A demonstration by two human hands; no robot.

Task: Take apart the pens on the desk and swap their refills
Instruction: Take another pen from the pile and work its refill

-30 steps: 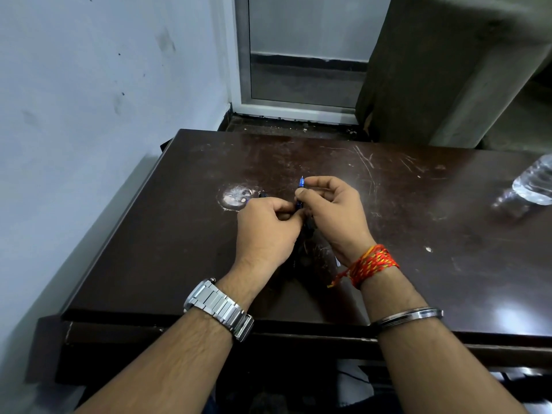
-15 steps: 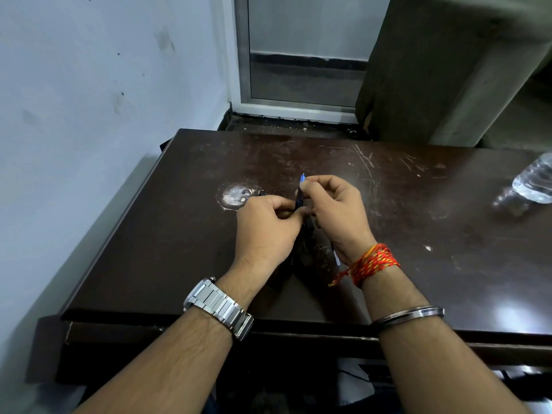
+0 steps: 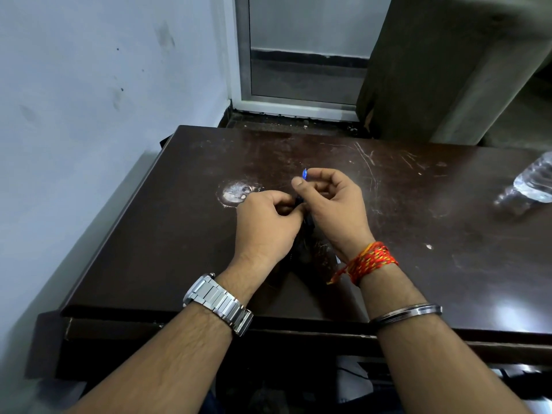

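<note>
Both hands work close together over the middle of the dark brown desk point(image 3: 179, 234). My right hand point(image 3: 331, 204) pinches a small blue pen part point(image 3: 304, 174) between thumb and forefinger; only its blue tip shows above the fingers. My left hand point(image 3: 265, 222) is closed around a dark pen body point(image 3: 300, 201), mostly hidden by the fingers. The two hands touch at the fingertips. A pale sliver of another pen piece point(image 3: 337, 259) lies on the desk under my right wrist, mostly hidden.
A clear plastic water bottle point(image 3: 534, 180) lies at the desk's right edge. A round pale worn patch point(image 3: 236, 192) marks the desk left of my hands. A wall runs along the left; a door frame and dark cabinet stand behind.
My right hand has risen a little and pulled the blue part up and away from the left hand. The left hand has stayed in place.
</note>
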